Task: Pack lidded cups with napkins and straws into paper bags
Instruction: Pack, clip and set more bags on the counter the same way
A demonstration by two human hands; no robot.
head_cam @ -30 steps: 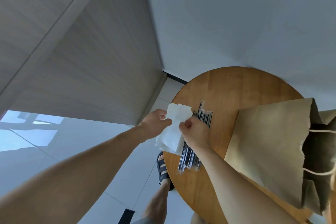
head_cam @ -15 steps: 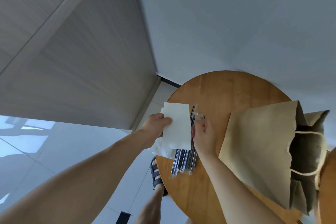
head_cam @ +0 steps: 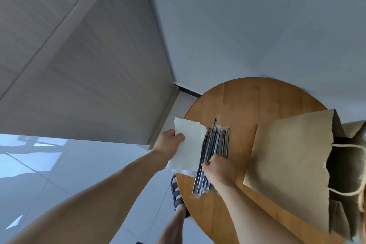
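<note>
White napkin (head_cam: 188,144) sits over the bench's (head_cam: 247,101) left edge, pinched between thumb and fingers of the left hand (head_cam: 168,142). Just beside it lie wrapped straws (head_cam: 215,140). The right hand (head_cam: 217,168) rests on them, fingers curled, grip not discernible. Paper bag (head_cam: 287,154) lies at the right edge.

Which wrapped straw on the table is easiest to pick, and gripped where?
Probably the outermost of the wrapped straws on the paper bag side, pinched at mid-length from above. They lie flat and side by side, so only an edge straw has a free flank; the napkin in the left hand borders the other edge.
</note>
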